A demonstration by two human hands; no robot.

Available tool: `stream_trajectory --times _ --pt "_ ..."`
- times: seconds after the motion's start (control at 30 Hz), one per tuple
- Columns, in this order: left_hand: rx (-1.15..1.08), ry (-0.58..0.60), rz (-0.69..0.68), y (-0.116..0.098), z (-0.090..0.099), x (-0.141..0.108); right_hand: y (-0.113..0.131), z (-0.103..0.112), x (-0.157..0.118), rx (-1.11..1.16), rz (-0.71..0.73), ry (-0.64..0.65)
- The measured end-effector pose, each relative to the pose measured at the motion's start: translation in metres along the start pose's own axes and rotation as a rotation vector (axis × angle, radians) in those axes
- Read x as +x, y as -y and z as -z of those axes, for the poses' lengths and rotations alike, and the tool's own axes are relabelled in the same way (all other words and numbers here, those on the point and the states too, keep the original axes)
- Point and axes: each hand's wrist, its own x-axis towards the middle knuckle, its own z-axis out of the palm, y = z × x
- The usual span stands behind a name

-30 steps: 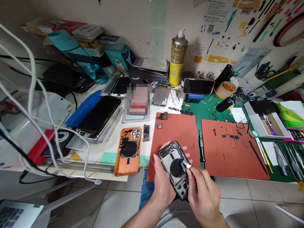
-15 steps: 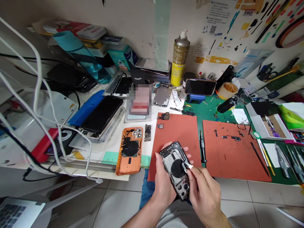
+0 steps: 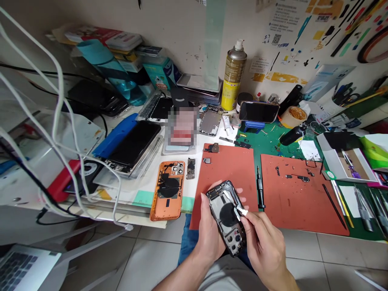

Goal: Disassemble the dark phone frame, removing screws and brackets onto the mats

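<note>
An opened phone body (image 3: 222,206), with a black round pad and a camera cluster at its lower end, lies tilted in my left hand (image 3: 209,234). My left fingers wrap around its edges. My right hand (image 3: 265,242) pinches a small white and silvery piece (image 3: 241,211) over the phone's right side; whether it is a tool or a part I cannot make out. An orange phone back housing (image 3: 167,192) rests on the bench to the left, beside a small circuit board (image 3: 190,168). Small camera parts (image 3: 212,148) sit on the left red mat (image 3: 227,165).
A black screwdriver (image 3: 260,188) lies between the left mat and the right red mat (image 3: 303,202), which bears small parts. Tweezers (image 3: 363,210) are at the far right. White cables (image 3: 60,93) hang at the left. A spray can (image 3: 233,76) stands behind.
The bench scene has shifted slightly rightward in view. Both hands keep their hold, and the phone stays at nearly the same tilt.
</note>
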Motion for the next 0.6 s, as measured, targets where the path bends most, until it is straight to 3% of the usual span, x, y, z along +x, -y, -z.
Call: stream_trajectory --times 0.6 --pt "-0.014 -0.005 0.004 0.0025 -0.0011 -0.0014 0.0064 0.0009 -0.0048 -0.076 0.057 -0.052"
